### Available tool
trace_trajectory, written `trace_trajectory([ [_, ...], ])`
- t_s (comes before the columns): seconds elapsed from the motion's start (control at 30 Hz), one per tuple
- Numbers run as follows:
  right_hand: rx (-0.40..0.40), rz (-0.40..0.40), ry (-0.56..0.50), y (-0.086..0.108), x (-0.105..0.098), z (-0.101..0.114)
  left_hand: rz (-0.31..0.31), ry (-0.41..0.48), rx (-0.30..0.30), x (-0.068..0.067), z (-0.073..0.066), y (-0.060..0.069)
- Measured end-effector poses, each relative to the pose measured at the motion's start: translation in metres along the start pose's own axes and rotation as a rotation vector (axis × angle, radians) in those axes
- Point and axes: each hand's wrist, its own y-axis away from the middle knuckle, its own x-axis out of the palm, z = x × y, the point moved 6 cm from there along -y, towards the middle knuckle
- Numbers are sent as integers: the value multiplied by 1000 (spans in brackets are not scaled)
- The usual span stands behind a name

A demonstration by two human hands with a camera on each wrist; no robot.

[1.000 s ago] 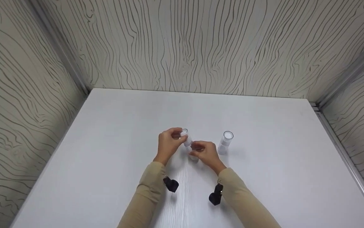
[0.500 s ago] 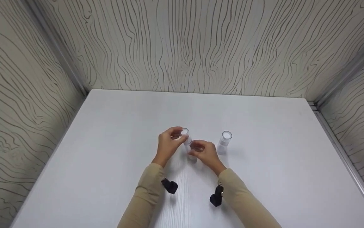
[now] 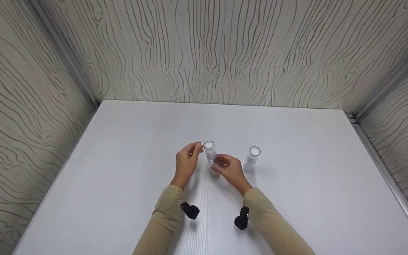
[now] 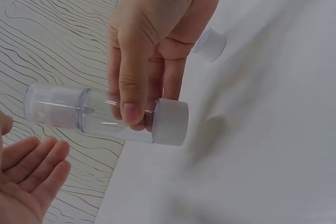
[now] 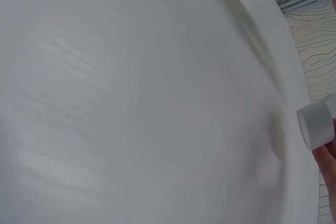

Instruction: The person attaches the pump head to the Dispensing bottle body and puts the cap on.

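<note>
My right hand (image 3: 229,170) grips the lower part of a clear cylindrical bottle (image 3: 210,152). In the left wrist view the right hand's thumb and fingers (image 4: 134,85) close round the clear body just above its white base (image 4: 171,122). The bottle is held off the table and tilted, its clear-capped top away from me. My left hand (image 3: 186,162) is close beside the cap, apart from it, with fingers extended and nothing in them. At the right wrist view's edge, the white base (image 5: 315,124) shows beside part of a hand.
A second similar bottle (image 3: 251,159) stands upright on the white table (image 3: 296,198), right of my right hand. Wood-patterned panels (image 3: 204,53) rise behind the table and at both sides. A black wrist camera (image 3: 190,210) sticks out from the left sleeve, another (image 3: 241,219) from the right.
My left hand has let go of the bottle's top and drawn slightly left. The right hand still holds the bottle, now slightly higher in the view.
</note>
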Motion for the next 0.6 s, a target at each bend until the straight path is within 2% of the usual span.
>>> trace_trajectory([
  [0.33,25,-3,15,-5,6,1,-12,-8,-41,-1,13,6],
  [0.6,17,-22,-20,-9,7,-1,-30,-6,-30,-2,16,8],
])
